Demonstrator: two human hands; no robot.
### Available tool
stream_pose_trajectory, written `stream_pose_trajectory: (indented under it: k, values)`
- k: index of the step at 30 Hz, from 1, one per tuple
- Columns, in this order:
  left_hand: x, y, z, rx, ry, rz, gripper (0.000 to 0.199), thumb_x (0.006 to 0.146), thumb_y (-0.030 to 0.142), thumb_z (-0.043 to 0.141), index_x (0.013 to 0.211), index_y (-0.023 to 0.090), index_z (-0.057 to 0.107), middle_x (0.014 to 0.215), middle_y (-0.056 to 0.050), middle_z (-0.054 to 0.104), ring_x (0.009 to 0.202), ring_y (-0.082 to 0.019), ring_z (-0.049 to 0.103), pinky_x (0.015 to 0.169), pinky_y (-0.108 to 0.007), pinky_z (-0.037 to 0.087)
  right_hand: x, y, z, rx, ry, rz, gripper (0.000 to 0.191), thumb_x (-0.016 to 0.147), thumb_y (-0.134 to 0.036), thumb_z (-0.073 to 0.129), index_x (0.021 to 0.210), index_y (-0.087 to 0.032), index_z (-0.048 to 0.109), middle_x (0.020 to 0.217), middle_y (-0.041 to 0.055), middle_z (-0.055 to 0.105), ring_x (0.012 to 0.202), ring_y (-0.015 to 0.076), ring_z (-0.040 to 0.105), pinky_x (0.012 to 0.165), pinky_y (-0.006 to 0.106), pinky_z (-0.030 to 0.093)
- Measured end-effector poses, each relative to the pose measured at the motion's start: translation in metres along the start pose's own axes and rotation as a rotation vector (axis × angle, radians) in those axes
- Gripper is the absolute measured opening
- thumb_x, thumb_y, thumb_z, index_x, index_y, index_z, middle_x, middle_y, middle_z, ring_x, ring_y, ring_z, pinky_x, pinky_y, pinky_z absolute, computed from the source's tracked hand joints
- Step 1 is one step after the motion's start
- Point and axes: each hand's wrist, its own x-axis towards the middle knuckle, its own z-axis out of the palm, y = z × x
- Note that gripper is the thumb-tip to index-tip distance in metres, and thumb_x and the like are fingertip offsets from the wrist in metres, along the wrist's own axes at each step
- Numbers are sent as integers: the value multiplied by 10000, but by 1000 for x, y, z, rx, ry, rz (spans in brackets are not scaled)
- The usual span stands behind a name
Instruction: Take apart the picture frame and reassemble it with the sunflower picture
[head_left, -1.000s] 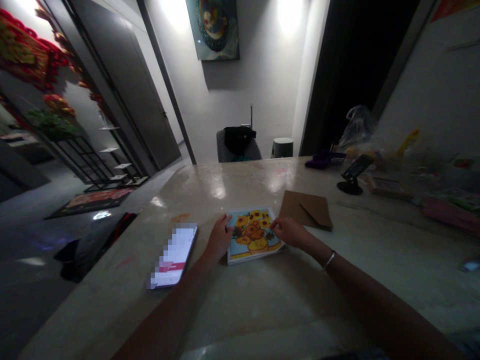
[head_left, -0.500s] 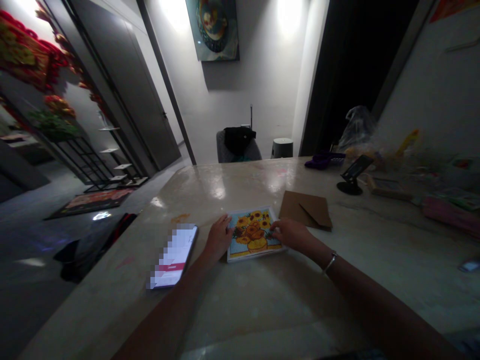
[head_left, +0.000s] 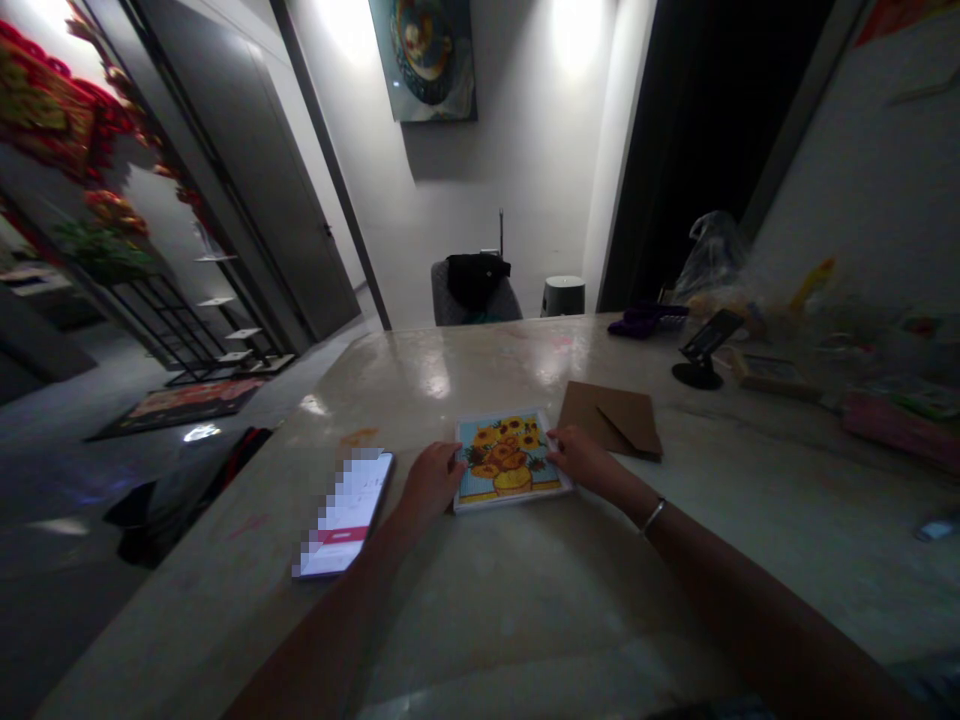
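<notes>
A square sunflower picture (head_left: 511, 460) with a pale border lies on the stone-topped table (head_left: 480, 600). My left hand (head_left: 435, 480) grips its left edge, the fingers closed against the side. At the right edge, my right hand (head_left: 581, 455) pinches the border near the upper corner. To the left of my left hand lies a phone (head_left: 346, 515) with its screen lit. A brown envelope (head_left: 611, 418) rests flat just beyond my right hand.
A black phone stand (head_left: 701, 360) stands at the right rear, beside a wooden frame (head_left: 772, 373). Behind them are a purple item (head_left: 637, 320) and a clear plastic bag (head_left: 716, 260). A pink item (head_left: 892, 425) lies at the far right. Beyond the table stands a chair (head_left: 476, 290).
My fingers have drawn outward from the picture's face to its side edges. Its lower edge sits slightly higher in view.
</notes>
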Motion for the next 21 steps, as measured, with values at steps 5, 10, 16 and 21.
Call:
stream_pose_trajectory:
  k: [5, 10, 16, 21]
  values:
    - [4, 2, 8, -26, 11, 20, 318, 774, 218, 476, 1056, 154, 608, 1122, -87, 592, 1028, -188, 535, 932, -311, 376, 4, 0, 1, 35, 84, 1, 327, 807, -210, 503, 1105, -104, 586, 972, 118, 606, 894, 171, 554, 798, 240, 396]
    - [5, -1, 12, -20, 7, 38, 343, 780, 231, 459, 1075, 134, 604, 1172, -108, 564, 1081, -207, 512, 969, -326, 357, 5, 1, 1, 50, 106, 7, 284, 806, -216, 507, 1052, -124, 615, 956, 98, 624, 884, 169, 557, 800, 248, 401]
    - [5, -7, 11, -48, 15, 62, 344, 781, 243, 465, 1077, 129, 599, 1174, -113, 565, 1093, -212, 507, 975, -341, 357, 5, 4, -6, 32, 141, 6, 283, 848, -264, 436, 1003, -129, 630, 981, 109, 634, 890, 173, 566, 773, 248, 400]
    - [5, -8, 8, -74, 1, 34, 376, 772, 249, 478, 1103, 100, 578, 1231, -132, 522, 1129, -200, 485, 986, -317, 348, 3, 20, -22, -181, 271, 87, 308, 862, -259, 394, 1066, -138, 589, 1057, 117, 598, 980, 192, 534, 829, 270, 369]
